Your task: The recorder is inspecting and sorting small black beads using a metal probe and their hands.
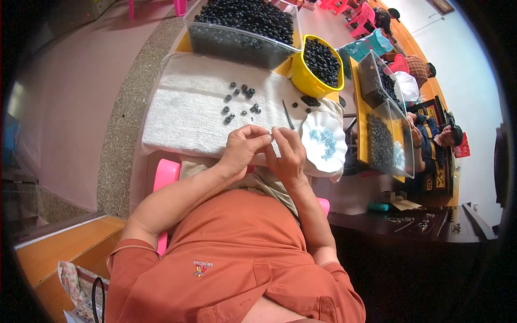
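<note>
A: In the head view, where are the hands?

B: Just below the middle of the frame. The left hand (243,146) and the right hand (289,156) meet fingertip to fingertip over the near edge of a white towel (183,116). The fingers of both are pinched together on something too small to make out.

A: And the loose pieces?

B: A scatter of small black rings (240,101) lies on the towel just above the hands, round, dark, each with a hole. A thin dark tool (288,121) lies at a slant beside the right hand.

A: What is to the right?

B: A white scalloped dish (315,152) holding small pale blue bits (325,141), just beside the right hand.

A: Higher up?

B: A clear plastic bin (237,46) heaped with the same black rings at the top centre, and a yellow bucket (303,78) of them to its right.

A: The surface and the room?

B: The towel covers a yellow table (184,43). The floor (75,107) on the left is pinkish with a speckled grey strip. At the right edge another person (439,137) sits at a second table with clear bins. A pink stool (165,175) shows under the arms.
</note>
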### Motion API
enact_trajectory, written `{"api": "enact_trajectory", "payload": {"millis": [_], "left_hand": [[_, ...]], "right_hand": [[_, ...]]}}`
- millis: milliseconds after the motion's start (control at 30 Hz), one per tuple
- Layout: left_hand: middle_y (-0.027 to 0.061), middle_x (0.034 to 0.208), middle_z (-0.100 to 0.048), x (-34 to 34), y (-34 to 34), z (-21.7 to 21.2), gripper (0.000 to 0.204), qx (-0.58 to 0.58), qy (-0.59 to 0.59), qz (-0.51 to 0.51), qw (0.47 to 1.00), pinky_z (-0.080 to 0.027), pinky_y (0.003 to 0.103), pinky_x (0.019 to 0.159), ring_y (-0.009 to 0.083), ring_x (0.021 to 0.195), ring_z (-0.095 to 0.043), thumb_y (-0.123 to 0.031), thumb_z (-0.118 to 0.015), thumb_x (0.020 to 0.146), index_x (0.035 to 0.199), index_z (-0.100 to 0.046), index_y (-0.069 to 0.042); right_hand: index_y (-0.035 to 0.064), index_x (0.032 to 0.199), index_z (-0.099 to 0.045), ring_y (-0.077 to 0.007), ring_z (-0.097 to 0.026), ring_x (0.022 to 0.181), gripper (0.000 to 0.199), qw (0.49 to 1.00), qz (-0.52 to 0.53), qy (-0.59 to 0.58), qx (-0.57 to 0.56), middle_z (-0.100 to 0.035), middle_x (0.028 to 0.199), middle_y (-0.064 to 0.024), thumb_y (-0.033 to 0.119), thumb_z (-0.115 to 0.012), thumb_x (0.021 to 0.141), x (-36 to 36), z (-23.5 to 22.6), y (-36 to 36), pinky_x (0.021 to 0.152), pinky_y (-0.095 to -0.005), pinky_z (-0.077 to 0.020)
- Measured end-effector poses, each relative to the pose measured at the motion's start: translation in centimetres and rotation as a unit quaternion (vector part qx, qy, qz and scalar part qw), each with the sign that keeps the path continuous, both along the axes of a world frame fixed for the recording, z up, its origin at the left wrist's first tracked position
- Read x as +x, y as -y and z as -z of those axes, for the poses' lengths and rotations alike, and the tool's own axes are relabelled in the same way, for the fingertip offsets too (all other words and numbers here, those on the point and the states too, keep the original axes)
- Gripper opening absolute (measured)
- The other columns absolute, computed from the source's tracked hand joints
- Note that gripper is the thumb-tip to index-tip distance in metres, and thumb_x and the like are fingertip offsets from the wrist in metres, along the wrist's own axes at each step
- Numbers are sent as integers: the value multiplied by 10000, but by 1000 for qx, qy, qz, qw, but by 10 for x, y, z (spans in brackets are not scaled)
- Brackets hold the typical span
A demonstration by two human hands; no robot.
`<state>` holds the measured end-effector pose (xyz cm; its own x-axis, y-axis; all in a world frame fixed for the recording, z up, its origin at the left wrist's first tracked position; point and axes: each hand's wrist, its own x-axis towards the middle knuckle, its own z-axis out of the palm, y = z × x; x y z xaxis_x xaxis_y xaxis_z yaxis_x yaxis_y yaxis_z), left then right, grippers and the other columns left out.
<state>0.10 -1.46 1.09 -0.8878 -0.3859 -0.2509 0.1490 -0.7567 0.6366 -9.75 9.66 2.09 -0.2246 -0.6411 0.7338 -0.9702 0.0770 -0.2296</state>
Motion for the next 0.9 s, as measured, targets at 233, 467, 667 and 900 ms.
{"api": "enact_trajectory", "payload": {"millis": [233,467,667,900], "left_hand": [[16,866,-646,-1,-2,5,64,-38,4,-6,999,-521,221,698,86,764,-603,-39,-668,880,938,-643,-38],[25,880,-660,0,-5,2,47,-44,18,9,999,-522,229,686,90,781,-616,-33,-653,890,936,-652,-24],[44,933,-662,-4,-5,8,142,-76,-6,3,997,-539,244,722,99,839,-633,-83,-660,908,1024,-623,-10],[28,898,-652,-2,-5,6,267,-90,35,0,995,-505,212,664,82,768,-605,-171,-683,902,1100,-593,-17]], "right_hand": [[-27,1139,-626,-286,-636,755,438,999,-21,-18,-16,-646,873,-137,-31,-713,710,0,-6,3,641,-363,-533],[-20,1164,-598,-300,-642,712,468,999,-45,0,-9,-661,896,-152,-41,-704,709,-4,-4,0,626,-361,-535],[8,1111,-618,-254,-648,741,372,977,-67,192,62,-624,858,-128,-29,-699,750,-12,-16,-5,640,-332,-531],[-27,976,-678,-150,-624,762,205,898,0,321,300,-655,851,-93,35,-731,789,-72,-68,-17,698,-291,-513]]}}
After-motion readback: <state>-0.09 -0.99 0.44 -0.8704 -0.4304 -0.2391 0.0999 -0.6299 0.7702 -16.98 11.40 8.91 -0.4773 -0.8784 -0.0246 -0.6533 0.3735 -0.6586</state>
